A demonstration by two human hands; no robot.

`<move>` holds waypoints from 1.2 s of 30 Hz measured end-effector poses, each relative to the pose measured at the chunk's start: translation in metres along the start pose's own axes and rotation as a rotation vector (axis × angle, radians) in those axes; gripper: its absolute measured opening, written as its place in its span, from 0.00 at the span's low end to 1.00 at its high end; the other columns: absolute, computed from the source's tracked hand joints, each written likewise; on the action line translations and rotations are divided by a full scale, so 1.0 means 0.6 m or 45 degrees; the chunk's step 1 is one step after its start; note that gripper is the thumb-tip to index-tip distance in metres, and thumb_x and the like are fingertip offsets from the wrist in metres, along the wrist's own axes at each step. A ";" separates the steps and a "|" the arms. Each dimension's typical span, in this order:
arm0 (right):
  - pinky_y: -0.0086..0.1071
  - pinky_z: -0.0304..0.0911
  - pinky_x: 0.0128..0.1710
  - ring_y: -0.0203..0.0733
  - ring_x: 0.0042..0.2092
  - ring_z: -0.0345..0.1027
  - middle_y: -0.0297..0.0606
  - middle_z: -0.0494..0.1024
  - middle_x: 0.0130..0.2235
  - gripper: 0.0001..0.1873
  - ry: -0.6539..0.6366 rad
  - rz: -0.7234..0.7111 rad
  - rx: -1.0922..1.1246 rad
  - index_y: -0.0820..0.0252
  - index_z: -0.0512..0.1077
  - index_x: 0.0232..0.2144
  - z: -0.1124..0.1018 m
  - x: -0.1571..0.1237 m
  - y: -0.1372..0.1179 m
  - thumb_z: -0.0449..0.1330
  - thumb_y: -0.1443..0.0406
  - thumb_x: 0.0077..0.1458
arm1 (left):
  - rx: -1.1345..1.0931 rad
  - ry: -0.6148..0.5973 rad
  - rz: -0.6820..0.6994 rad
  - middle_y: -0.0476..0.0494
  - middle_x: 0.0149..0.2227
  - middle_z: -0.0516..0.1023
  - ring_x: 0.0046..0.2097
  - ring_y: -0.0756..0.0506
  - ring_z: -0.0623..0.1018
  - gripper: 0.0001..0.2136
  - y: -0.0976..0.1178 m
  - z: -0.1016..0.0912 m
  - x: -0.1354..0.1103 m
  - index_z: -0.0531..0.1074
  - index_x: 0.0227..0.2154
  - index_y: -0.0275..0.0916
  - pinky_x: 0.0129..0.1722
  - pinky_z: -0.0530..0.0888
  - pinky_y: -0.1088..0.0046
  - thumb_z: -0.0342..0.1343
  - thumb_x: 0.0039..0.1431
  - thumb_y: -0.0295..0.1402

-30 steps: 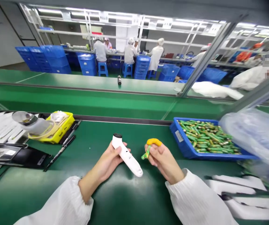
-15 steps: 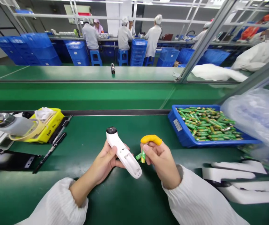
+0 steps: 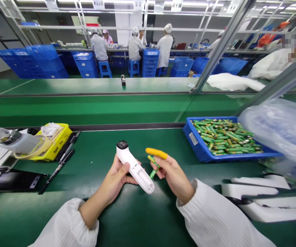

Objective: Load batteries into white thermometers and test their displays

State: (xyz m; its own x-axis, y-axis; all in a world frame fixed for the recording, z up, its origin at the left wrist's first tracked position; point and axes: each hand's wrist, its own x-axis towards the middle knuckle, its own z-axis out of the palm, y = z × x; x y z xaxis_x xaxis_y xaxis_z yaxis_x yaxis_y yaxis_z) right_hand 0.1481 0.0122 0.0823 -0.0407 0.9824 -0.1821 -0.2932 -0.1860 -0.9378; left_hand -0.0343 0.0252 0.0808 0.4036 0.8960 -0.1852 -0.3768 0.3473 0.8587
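Observation:
My left hand [image 3: 119, 175] is closed round a white handheld device [image 3: 135, 169] that looks like an infrared thermometer. Its dark end points away from me, and the long battery compartment in its handle lies uncovered and faces up. Just right of the handle, my right hand [image 3: 168, 171] pinches green-and-gold batteries [image 3: 154, 161]; two show between the fingers. A yellow finger cot [image 3: 156, 153] covers the index finger, which is stretched out above them. The batteries are close to the compartment, outside it.
At right stands a blue bin [image 3: 196, 147] of green batteries, beside a clear plastic bag [image 3: 279, 127]. White device parts [image 3: 263, 199] lie nearer. On the left are a yellow tray [image 3: 57, 144], pens [image 3: 57, 171] and a bottle [image 3: 24, 142]. Co-workers sit and stand beyond the conveyor [image 3: 91, 109].
My right hand has moved slightly left toward the device, and the batteries in its fingers have turned from upright to slanted. My left hand keeps its hold. The camera view has tilted up a little.

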 end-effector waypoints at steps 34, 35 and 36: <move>0.31 0.57 0.29 0.36 0.30 0.62 0.38 0.70 0.29 0.11 -0.253 -1.014 -1.288 0.62 0.71 0.31 0.010 -0.027 0.000 0.50 0.65 0.61 | 0.071 0.048 0.154 0.43 0.41 0.75 0.40 0.42 0.79 0.19 0.013 -0.006 -0.002 0.56 0.48 0.42 0.29 0.80 0.67 0.56 0.59 0.40; 0.31 0.58 0.30 0.37 0.31 0.63 0.38 0.70 0.31 0.11 -0.205 -0.976 -1.229 0.62 0.70 0.33 0.008 -0.027 -0.004 0.49 0.65 0.62 | 0.080 0.028 0.182 0.42 0.42 0.75 0.40 0.42 0.79 0.19 0.012 -0.008 0.000 0.56 0.48 0.43 0.30 0.80 0.66 0.55 0.59 0.40; 0.31 0.59 0.31 0.36 0.32 0.64 0.38 0.70 0.32 0.11 -0.141 -0.916 -1.117 0.61 0.70 0.34 0.007 -0.026 -0.007 0.49 0.65 0.63 | 0.088 0.013 0.205 0.42 0.43 0.75 0.41 0.42 0.79 0.19 0.012 -0.009 0.002 0.55 0.49 0.43 0.31 0.80 0.66 0.55 0.59 0.40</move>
State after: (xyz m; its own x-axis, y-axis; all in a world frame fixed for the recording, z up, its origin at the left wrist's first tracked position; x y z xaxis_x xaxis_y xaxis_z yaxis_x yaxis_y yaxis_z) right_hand 0.1462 -0.0020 0.0903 -0.2303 0.8532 0.4680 0.4846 0.5176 -0.7051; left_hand -0.0412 0.0304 0.0840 0.3341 0.9414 -0.0469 -0.3773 0.1792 0.9086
